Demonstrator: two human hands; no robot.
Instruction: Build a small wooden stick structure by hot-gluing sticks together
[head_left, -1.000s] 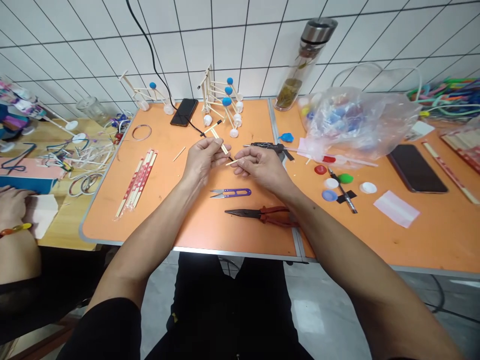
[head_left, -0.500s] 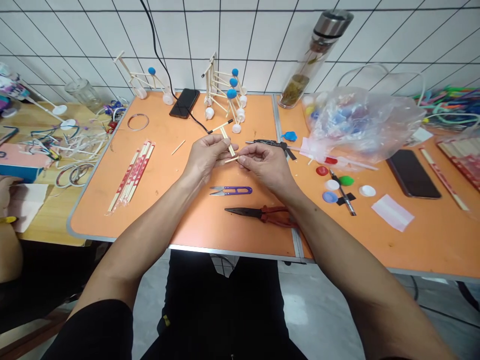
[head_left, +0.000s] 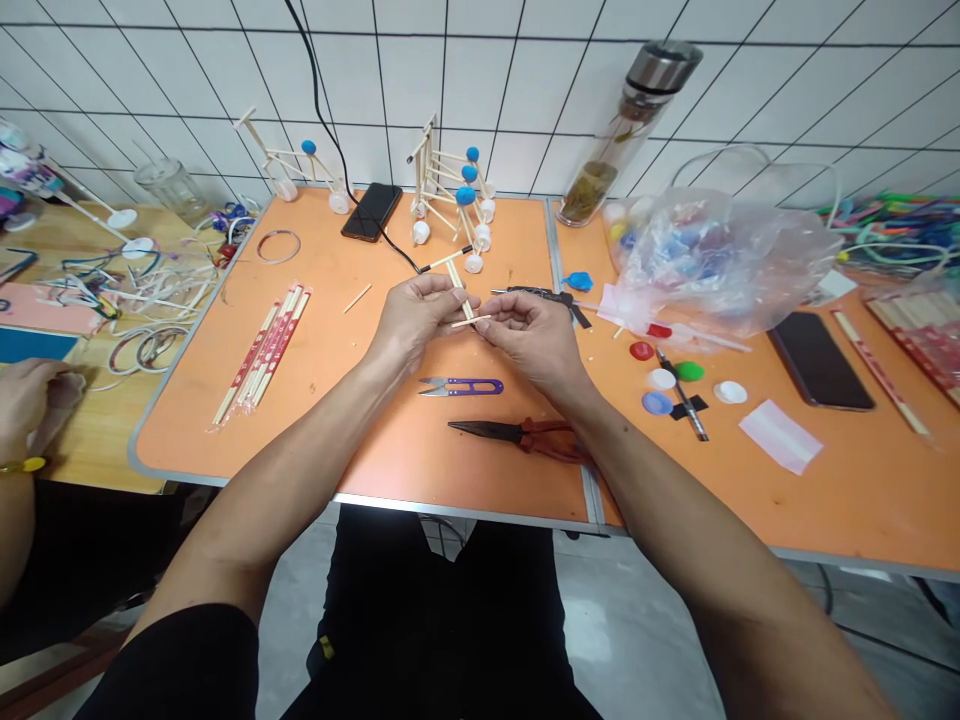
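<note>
Both my hands meet over the middle of the orange table [head_left: 352,420]. My left hand [head_left: 412,318] is closed around a small frame of wooden sticks [head_left: 454,275] with black-taped joints that pokes out above its fingers. My right hand [head_left: 529,335] pinches a short wooden stick [head_left: 471,321] and holds it against that frame. Purple thread snips [head_left: 463,386] and red-handled long-nose pliers [head_left: 525,434] lie on the table just below my hands.
Wrapped chopsticks [head_left: 264,349] lie at left. Stick models with blue balls [head_left: 450,195], a phone [head_left: 370,211] on a cable and a glass bottle [head_left: 621,135] stand at the back. Bottle caps [head_left: 664,380], a plastic bag [head_left: 712,250] and another phone [head_left: 819,359] lie right. Another person's hand [head_left: 30,400] rests far left.
My hands have drawn closer together, bringing the short stick up against the frame. The view shifted slightly; the other person's hand at left has moved.
</note>
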